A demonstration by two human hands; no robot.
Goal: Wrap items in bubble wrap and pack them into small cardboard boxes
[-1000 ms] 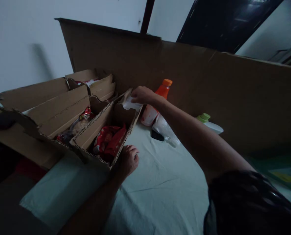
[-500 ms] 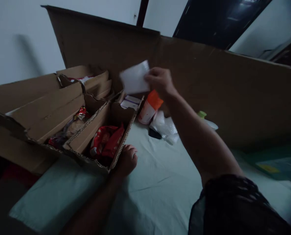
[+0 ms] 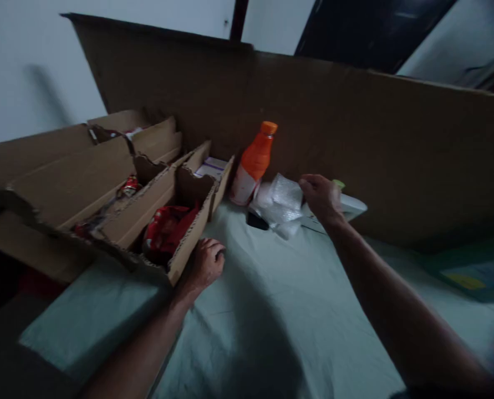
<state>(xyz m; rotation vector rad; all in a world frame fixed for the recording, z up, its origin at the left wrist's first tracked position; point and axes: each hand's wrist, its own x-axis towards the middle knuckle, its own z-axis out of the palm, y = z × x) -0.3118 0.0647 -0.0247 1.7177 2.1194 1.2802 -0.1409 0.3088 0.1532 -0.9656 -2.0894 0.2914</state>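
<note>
"Why's your right hand pinching the wrap, right of the bottle?"
"Perhaps for control."
"Your left hand?"
"Curled beside the box, maybe steadying it; can't tell whether it's gripping."

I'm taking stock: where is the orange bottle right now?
In the head view, the orange bottle is just above centre, between the cardboard box on its left and the bubble wrap on its right.
</note>
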